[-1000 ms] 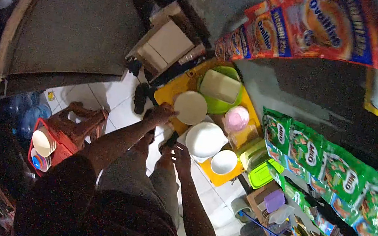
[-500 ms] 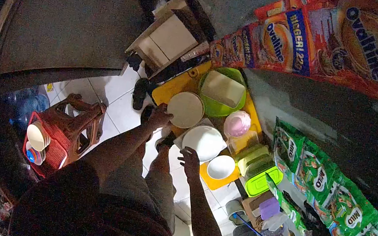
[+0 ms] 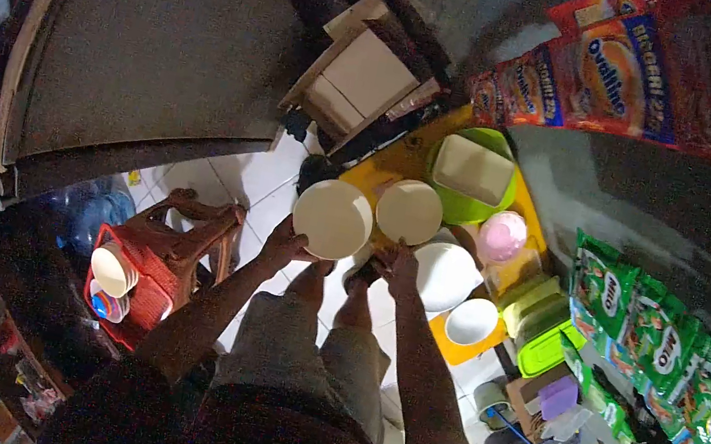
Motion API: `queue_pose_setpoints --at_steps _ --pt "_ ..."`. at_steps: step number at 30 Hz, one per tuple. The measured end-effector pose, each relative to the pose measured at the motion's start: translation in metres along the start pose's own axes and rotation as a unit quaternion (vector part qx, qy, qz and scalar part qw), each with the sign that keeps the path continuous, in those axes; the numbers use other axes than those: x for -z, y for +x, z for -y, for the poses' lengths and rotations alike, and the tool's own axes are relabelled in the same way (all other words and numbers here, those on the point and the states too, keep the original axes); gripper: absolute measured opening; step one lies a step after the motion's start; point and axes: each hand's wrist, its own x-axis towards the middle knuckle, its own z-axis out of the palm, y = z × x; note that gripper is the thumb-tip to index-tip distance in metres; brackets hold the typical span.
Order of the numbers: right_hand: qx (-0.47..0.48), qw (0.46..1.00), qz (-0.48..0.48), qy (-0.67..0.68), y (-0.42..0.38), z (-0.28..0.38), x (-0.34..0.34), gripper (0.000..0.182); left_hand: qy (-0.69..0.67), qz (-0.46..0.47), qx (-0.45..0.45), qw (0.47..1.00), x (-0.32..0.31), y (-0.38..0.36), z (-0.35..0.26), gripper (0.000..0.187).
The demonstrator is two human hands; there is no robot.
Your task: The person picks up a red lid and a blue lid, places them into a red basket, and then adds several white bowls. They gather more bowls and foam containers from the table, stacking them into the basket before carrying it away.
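In the head view, my left hand (image 3: 282, 249) grips the near rim of a round cream bowl (image 3: 332, 220), held up over the floor. My right hand (image 3: 398, 266) is closed at the near edge of a second round cream bowl (image 3: 410, 211), just to the right of the first. Whether this second bowl is lifted or still resting on something is hard to see. Beside my right hand sits a large white bowl (image 3: 448, 278), with a smaller white bowl (image 3: 472, 322) nearer to me.
A green tray (image 3: 478, 212) carrying a cream rectangular container (image 3: 473, 169) lies on a yellow table (image 3: 385, 163), near a pink bowl (image 3: 502, 237). Stacked bowls (image 3: 114, 272) stand on a red basket (image 3: 148, 328) at left. Milo packets (image 3: 667, 344) hang at right.
My left hand has drawn its cream bowl left and toward me, and a second cream bowl now shows. From beside the large white bowl, my right hand has moved to that second bowl's edge.
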Motion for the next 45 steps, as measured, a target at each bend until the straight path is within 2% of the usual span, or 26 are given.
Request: queue_pose_setpoints --at_steps 2,3,5,6,7,8,9,10,12,13,14,16,17,18,20,21,22,24,28,30,31,36,40,42,44,45 --pt "-0.156 0.958 -0.051 0.234 0.013 0.020 -0.013 0.043 0.012 -0.004 -0.004 1.000 0.012 -0.012 -0.001 0.053" --pt "-0.160 0.957 -0.050 0.237 0.013 0.027 -0.020 0.043 0.016 -0.009 0.008 1.000 0.018 -0.017 0.000 0.056" --pt "-0.009 0.978 -0.134 0.161 0.016 0.024 -0.024 0.034 0.011 -0.025 0.025 0.999 0.030 -0.023 0.007 0.065" --pt "-0.012 0.977 -0.135 0.164 0.021 0.013 -0.020 0.034 0.013 -0.026 0.027 0.999 0.035 -0.026 0.009 0.065" --pt "0.123 0.981 -0.149 0.007 0.037 -0.016 -0.005 0.035 0.009 -0.018 0.030 0.999 0.036 -0.029 0.007 0.065" --pt "0.255 0.942 -0.156 -0.152 0.025 0.010 -0.023 0.037 0.004 -0.008 0.031 0.999 0.034 -0.030 0.002 0.065" --pt "-0.003 0.979 -0.198 0.054 0.007 0.040 -0.034 0.039 0.004 -0.006 0.030 1.000 0.032 -0.032 -0.002 0.065" --pt "0.000 0.978 -0.199 0.053 0.014 0.024 -0.025 0.039 -0.006 -0.008 0.024 1.000 0.025 -0.035 -0.012 0.065" --pt "0.107 0.935 -0.273 -0.198 0.045 -0.041 0.011 0.040 -0.019 -0.005 0.010 1.000 0.016 -0.037 -0.026 0.065" --pt "0.072 0.949 -0.246 -0.185 0.043 -0.045 0.017 0.016 -0.007 -0.006 0.010 1.000 0.013 -0.039 -0.031 0.065" --pt "0.133 0.925 -0.253 -0.252 0.027 -0.041 0.012 0.016 0.005 -0.007 0.008 1.000 0.010 -0.040 -0.036 0.066" --pt "0.391 0.791 -0.180 -0.435 -0.014 -0.023 0.011 0.019 0.017 0.003 -0.001 1.000 0.007 -0.045 -0.050 0.067" --pt "0.248 0.924 -0.149 -0.250 -0.023 -0.021 0.012 0.021 0.033 0.008 -0.003 0.999 0.007 -0.048 -0.056 0.068" --pt "0.088 0.990 -0.103 -0.048 -0.030 -0.018 0.013 0.023 0.032 0.015 -0.014 0.999 0.017 -0.046 -0.054 0.068" --pt "0.108 0.990 -0.080 -0.046 -0.052 -0.010 0.010 0.025 0.203 0.018 -0.065 0.977 0.028 -0.040 -0.056 0.068" --pt "0.065 0.995 -0.070 -0.004 -0.069 0.008 0.008 0.026 0.096 0.035 -0.073 0.992 0.021 -0.052 -0.067 0.068" --pt "0.021 0.997 -0.060 0.040 -0.104 0.046 -0.010 0.027 0.219 0.038 -0.111 0.969 0.028 -0.049 -0.072 0.069" --pt "0.059 0.992 -0.092 0.060 -0.133 0.072 -0.020 0.034 0.258 0.103 -0.144 0.950 0.024 -0.062 -0.108 0.068" --pt "0.146 0.980 -0.050 0.123 -0.186 0.127 -0.025 0.053 0.190 0.169 -0.178 0.951 -0.003 -0.089 -0.169 0.069" --pt "0.098 0.993 0.013 0.071 -0.207 0.147 -0.020 0.061 0.194 0.232 -0.112 0.947 0.005 -0.084 -0.178 0.073" --pt "0.080 0.996 0.021 0.031 -0.214 0.154 -0.016 0.063 0.205 0.196 -0.125 0.951 -0.006 -0.096 -0.188 0.077" --pt "0.095 0.989 -0.020 0.112 -0.284 0.187 -0.019 0.051 0.211 0.239 -0.092 0.943 -0.032 -0.119 -0.221 0.067" --pt "0.115 0.980 -0.060 0.154 -0.306 0.148 0.028 0.049 0.374 0.211 -0.101 0.897 -0.061 -0.143 -0.251 0.051" --pt "0.154 0.977 -0.109 0.094 -0.355 0.186 -0.008 0.059 0.224 0.184 -0.040 0.956 -0.068 -0.143 -0.244 0.048" --pt "0.165 0.954 -0.209 0.137 -0.373 0.186 -0.018 0.059 0.197 0.193 -0.061 0.959 -0.083 -0.147 -0.234 0.047" --pt "0.139 0.961 -0.197 0.138 -0.364 0.166 0.001 0.058 0.172 0.195 -0.082 0.962 -0.090 -0.150 -0.229 0.046"
